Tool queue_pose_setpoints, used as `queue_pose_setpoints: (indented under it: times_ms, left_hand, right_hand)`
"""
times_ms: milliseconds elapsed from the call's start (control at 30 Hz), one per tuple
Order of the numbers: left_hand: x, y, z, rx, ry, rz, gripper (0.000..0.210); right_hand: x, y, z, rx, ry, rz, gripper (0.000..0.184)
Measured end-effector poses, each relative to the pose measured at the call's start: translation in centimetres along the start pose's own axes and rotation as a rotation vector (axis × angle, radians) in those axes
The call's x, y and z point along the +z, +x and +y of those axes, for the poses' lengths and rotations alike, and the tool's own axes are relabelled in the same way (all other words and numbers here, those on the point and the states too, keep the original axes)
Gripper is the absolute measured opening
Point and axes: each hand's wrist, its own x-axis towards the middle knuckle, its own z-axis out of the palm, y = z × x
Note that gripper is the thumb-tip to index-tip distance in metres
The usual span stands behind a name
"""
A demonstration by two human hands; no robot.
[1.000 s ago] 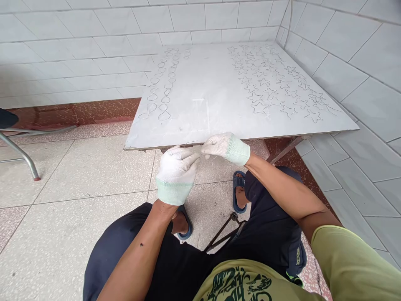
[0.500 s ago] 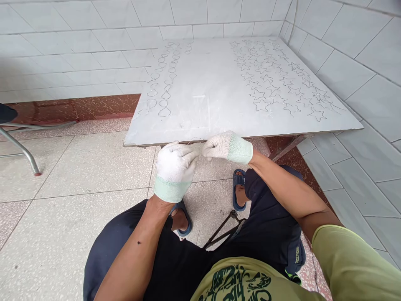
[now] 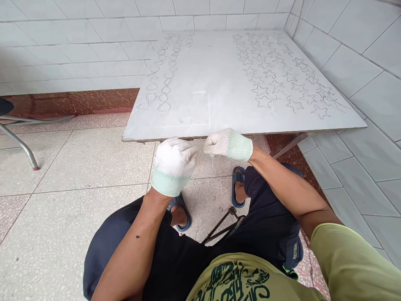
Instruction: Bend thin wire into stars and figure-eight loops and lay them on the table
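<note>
My left hand [image 3: 174, 162] and my right hand [image 3: 227, 144], both in white knit gloves with pale green cuffs, face each other just off the near edge of the board [image 3: 216, 79]. Fingers of both are closed in a pinch. A thin wire [image 3: 201, 151] spans the small gap between them, and a fine end hangs under the right fingers. Its full shape is hidden by the gloves. On the board lie rows of wire stars [image 3: 264, 101] at the right and twisted wire loops like figure eights [image 3: 164, 103] at the left.
White tiled walls [image 3: 94, 50] border the board at the back and right. A metal chair leg [image 3: 26, 146] stands on the speckled floor [image 3: 78, 167] at the left. Below me are my sandals [image 3: 239, 184] and a dark folding metal frame [image 3: 224, 221].
My view has tilted slightly, so the board sits higher in the picture. Both hands stay pinched on the wire, and the right fingers have closed tighter together.
</note>
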Motion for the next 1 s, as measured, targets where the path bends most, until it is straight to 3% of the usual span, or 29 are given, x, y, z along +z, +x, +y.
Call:
queue_pose_setpoints:
  times_ms: [300,667,833,1000]
  left_hand:
    - [0.7,-0.2,1.3,-0.261,0.072,-0.003,0.036]
    - [1.4,-0.4,1.7,-0.392,0.088,0.023,0.033]
    - [2.4,-0.5,2.0,-0.527,0.089,0.102,0.032]
    - [3.2,-0.5,1.6,-0.598,-0.094,0.173,0.030]
  right_hand:
    - [0.7,-0.2,-0.9,0.052,0.015,0.085,0.021]
    - [1.5,0.5,-0.1,0.028,-0.009,0.097,0.026]
    - [2.4,0.9,-0.3,0.028,0.018,0.173,0.028]
    - [2.5,1.4,-0.3,0.097,0.171,0.170,0.030]
